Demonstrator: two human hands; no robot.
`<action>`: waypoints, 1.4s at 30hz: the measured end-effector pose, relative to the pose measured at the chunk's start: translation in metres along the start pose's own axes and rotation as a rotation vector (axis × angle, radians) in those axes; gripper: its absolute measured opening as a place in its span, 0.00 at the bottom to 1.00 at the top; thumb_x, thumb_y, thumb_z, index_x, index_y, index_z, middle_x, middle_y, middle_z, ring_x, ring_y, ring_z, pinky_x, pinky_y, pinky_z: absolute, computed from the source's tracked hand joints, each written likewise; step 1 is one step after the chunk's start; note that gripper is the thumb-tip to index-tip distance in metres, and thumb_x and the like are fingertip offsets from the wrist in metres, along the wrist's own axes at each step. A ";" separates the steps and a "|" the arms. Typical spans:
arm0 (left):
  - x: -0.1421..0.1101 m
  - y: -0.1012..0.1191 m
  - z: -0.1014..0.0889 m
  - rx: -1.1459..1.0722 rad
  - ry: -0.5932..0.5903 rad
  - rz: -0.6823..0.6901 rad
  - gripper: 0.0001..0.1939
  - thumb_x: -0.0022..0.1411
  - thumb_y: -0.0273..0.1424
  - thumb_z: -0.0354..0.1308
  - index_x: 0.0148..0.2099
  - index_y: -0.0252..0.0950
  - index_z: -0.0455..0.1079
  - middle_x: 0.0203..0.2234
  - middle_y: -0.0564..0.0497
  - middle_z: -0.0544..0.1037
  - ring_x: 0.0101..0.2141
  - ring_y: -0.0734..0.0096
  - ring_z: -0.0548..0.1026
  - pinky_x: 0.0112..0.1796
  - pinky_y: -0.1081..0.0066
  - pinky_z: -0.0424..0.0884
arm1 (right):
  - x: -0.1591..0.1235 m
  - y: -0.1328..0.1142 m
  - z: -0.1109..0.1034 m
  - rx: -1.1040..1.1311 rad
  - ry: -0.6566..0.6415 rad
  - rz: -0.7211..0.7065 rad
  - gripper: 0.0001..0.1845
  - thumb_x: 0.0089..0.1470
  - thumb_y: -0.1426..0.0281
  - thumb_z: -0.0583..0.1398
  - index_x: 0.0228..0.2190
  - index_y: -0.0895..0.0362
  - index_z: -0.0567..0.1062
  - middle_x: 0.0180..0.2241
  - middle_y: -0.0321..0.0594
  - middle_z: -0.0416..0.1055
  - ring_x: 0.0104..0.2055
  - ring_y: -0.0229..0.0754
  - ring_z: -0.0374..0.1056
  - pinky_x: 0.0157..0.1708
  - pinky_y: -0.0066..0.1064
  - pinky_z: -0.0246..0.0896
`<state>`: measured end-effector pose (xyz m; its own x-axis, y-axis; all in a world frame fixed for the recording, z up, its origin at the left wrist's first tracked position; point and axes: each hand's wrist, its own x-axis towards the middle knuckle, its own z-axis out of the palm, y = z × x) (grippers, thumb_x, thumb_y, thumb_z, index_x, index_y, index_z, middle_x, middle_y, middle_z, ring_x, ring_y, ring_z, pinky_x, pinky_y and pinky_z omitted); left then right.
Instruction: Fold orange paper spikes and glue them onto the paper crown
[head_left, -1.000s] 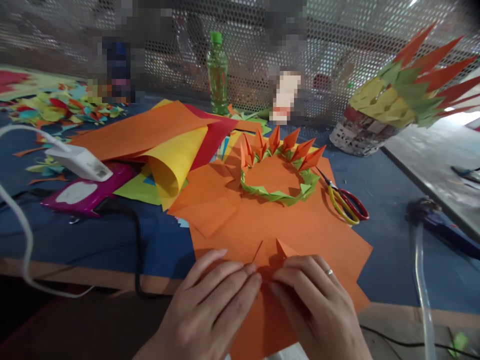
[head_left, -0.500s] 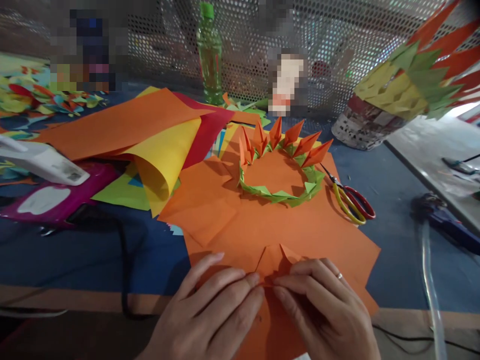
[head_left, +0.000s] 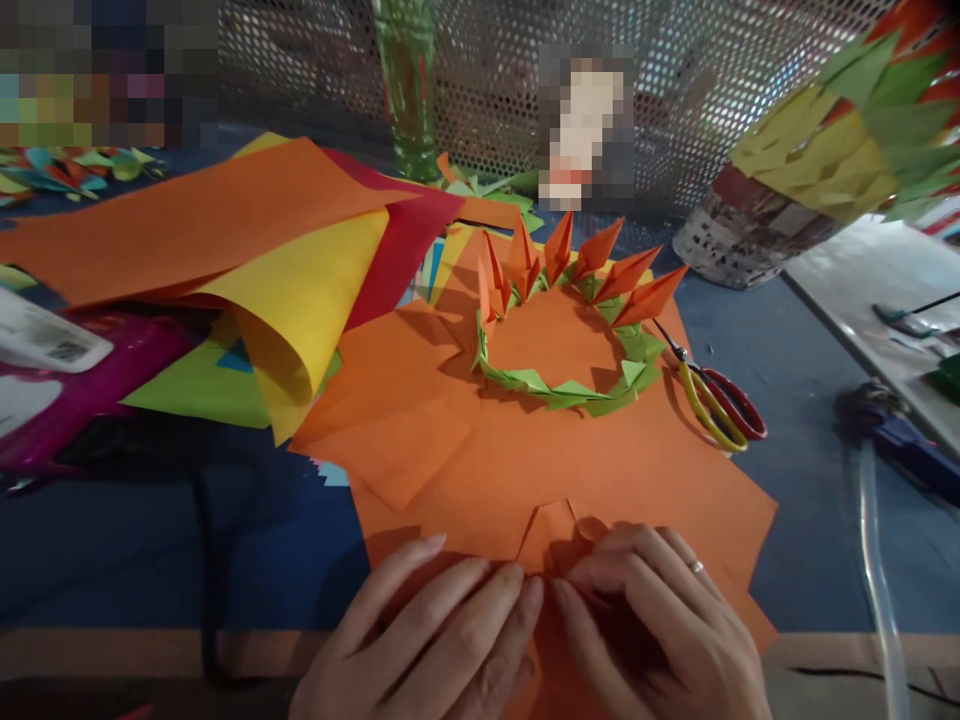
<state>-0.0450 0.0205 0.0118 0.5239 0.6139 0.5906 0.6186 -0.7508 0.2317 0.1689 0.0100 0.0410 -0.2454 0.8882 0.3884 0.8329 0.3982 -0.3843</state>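
A small folded piece of orange paper point(head_left: 551, 535) lies low in the middle of the view, its peaked flap pointing away from me. My left hand point(head_left: 442, 635) is closed on its left side, fingertips pressed along the lower fold. From the right, my right hand point(head_left: 664, 615), with a ring on one finger, pinches the other side between thumb and fingers. My fingers hide the paper's near part. Beneath are large orange sheets point(head_left: 600, 450). Beyond my hands sits a ring of folded green paper point(head_left: 570, 390), with several pointed orange paper pieces point(head_left: 600, 248) standing along its far side.
Scissors point(head_left: 709, 405) with red and yellow handles lie right of the ring. Farther right is a dark blue glue gun point(head_left: 904, 440) with a clear stick. Yellow paper point(head_left: 277, 320) curls at left, near a magenta and white device point(head_left: 97, 390). A green bottle point(head_left: 407, 90) stands behind.
The view has shifted slightly, spreading the objects outward. Both hands stay on the folded orange paper; the fingers have moved only a little along its fold.
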 end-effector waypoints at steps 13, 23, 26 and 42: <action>0.014 -0.001 0.009 0.084 0.069 -0.036 0.17 0.72 0.44 0.55 0.53 0.41 0.77 0.43 0.49 0.82 0.49 0.62 0.79 0.58 0.56 0.74 | -0.003 0.001 0.003 -0.040 0.018 0.081 0.08 0.56 0.70 0.64 0.33 0.52 0.67 0.26 0.31 0.68 0.26 0.33 0.66 0.26 0.23 0.63; -0.002 -0.005 0.002 0.017 0.040 0.012 0.11 0.74 0.30 0.55 0.52 0.37 0.77 0.45 0.58 0.83 0.50 0.70 0.76 0.68 0.57 0.57 | -0.010 0.007 0.004 0.047 0.001 0.093 0.14 0.58 0.76 0.59 0.46 0.55 0.69 0.32 0.36 0.70 0.32 0.34 0.70 0.30 0.23 0.69; -0.003 -0.005 0.004 0.010 0.015 0.006 0.11 0.73 0.31 0.57 0.53 0.37 0.77 0.47 0.58 0.83 0.51 0.69 0.76 0.68 0.55 0.58 | -0.010 0.008 0.002 0.044 -0.007 0.074 0.16 0.59 0.78 0.57 0.48 0.55 0.68 0.32 0.35 0.70 0.33 0.34 0.70 0.32 0.22 0.69; -0.008 -0.004 0.013 0.036 0.104 -0.056 0.15 0.74 0.29 0.51 0.51 0.43 0.79 0.47 0.56 0.83 0.50 0.67 0.78 0.66 0.54 0.59 | -0.012 0.009 -0.002 0.056 -0.070 0.095 0.16 0.62 0.78 0.54 0.49 0.53 0.69 0.40 0.40 0.74 0.38 0.38 0.71 0.35 0.28 0.68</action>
<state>-0.0441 0.0221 -0.0039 0.4254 0.6250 0.6545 0.6668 -0.7055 0.2403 0.1797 0.0028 0.0346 -0.2021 0.9356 0.2893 0.8255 0.3217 -0.4637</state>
